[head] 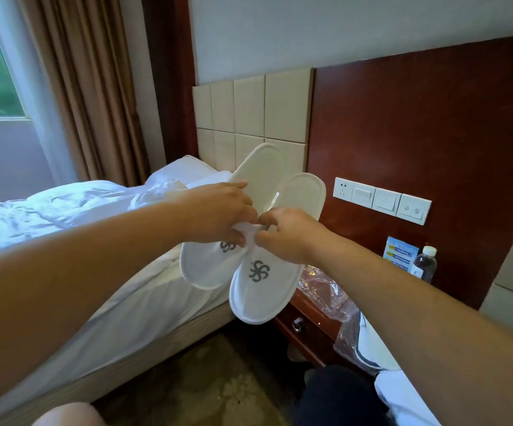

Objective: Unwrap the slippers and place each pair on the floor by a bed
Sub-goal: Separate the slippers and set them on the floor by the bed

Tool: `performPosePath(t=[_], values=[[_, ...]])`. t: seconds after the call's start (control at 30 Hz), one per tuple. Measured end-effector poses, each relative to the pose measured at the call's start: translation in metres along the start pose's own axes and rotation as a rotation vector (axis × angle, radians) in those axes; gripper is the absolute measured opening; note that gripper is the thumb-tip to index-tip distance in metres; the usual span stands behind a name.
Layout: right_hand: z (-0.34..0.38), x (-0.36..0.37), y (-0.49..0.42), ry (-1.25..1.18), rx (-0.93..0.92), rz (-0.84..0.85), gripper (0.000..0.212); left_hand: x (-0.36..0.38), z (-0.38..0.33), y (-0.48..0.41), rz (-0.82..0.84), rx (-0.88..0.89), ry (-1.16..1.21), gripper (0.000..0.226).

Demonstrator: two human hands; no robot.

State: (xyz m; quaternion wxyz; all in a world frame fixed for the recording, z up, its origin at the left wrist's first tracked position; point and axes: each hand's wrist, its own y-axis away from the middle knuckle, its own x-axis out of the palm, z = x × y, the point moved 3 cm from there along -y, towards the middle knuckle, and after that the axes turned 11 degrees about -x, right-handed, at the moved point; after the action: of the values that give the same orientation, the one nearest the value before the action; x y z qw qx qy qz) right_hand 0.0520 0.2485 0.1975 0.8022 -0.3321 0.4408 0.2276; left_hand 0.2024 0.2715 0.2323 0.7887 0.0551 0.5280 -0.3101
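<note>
Two white slippers with a grey pinwheel logo are held up in the air between the beds, crossed like an X. My left hand (223, 212) grips the left slipper (206, 269) at its upper band. My right hand (289, 233) pinches the band of the right slipper (263, 295). The heel ends point up toward the headboard, the toes hang down. Both slippers are out of their wrapping. Clear crumpled plastic wrapping (326, 290) lies on the nightstand just to the right, under my right forearm.
A bed with white bedding (64, 216) stands on the left, a wooden nightstand (307, 327) with a drawer sits between the beds. A bottle (424, 264) and a blue card stand at its back. Patterned floor (193, 382) lies below. A second bed's edge (402, 392) shows at lower right.
</note>
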Motion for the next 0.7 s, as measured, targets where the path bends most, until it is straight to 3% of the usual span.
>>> performPosePath(t=[0.13, 0.23, 0.33, 0.4, 0.53, 0.6, 0.7], values=[[0.023, 0.005, -0.001, 0.046, -0.037, 0.11, 0.061, 0.001, 0.011, 0.022, 0.105, -0.163, 0.032, 0.032], [0.035, 0.009, -0.005, 0.152, -0.092, 0.175, 0.094, -0.003, 0.02, 0.037, 0.117, -0.223, 0.024, 0.032], [0.041, 0.008, -0.005, 0.087, -0.073, 0.209, 0.118, -0.003, 0.029, 0.057, 0.147, -0.303, 0.012, 0.034], [0.045, 0.008, -0.006, 0.009, -0.055, 0.206, 0.115, -0.002, 0.034, 0.073, 0.141, -0.353, 0.091, 0.035], [0.057, 0.017, -0.008, -0.07, -0.026, 0.187, 0.085, -0.003, 0.041, 0.103, 0.099, -0.435, 0.213, 0.048], [0.063, 0.023, -0.01, -0.066, -0.045, 0.168, 0.07, -0.001, 0.043, 0.116, 0.119, -0.458, 0.224, 0.053], [0.072, 0.03, -0.012, 0.002, -0.094, 0.144, 0.064, 0.002, 0.046, 0.13, 0.167, -0.485, 0.243, 0.059]])
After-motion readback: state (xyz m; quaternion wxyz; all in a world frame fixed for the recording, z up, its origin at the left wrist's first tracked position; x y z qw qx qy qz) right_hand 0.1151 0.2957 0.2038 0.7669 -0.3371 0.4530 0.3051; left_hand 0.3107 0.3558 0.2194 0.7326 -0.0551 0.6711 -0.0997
